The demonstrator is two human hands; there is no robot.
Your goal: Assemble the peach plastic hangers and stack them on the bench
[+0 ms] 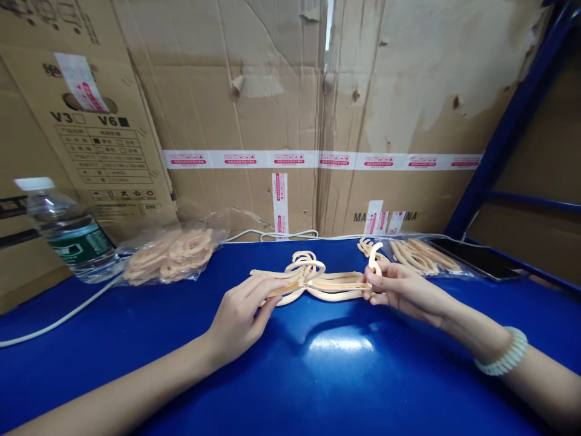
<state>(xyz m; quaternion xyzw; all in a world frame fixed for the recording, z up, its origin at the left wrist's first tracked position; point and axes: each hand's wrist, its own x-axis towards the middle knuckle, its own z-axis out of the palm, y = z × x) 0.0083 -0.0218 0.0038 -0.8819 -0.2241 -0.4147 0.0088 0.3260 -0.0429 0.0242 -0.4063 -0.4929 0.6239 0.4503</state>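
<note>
A beige piece made of thin, smooth curved strips (338, 296) stretches between my two hands, just above the blue tabletop (290, 387). It narrows at its middle like a bow, and rounded loops (305, 264) stand up behind that point. My left hand (242, 312) is closed on its left end, thumb below and fingers on top. At the other end, the fingertips of my right hand (403, 290) pinch the strips, and a short curved beige bit (374, 257) rises above them. The exact kind of piece is unclear. Fingers hide both ends.
Clear plastic bags of similar beige pieces lie at left (170, 255) and right (424, 255). A water bottle (75, 239) stands far left, near a white cable (59, 327). A dark flat device (476, 257) lies at right. Cardboard (236, 109) walls the back; a blue post (503, 121) slants at right.
</note>
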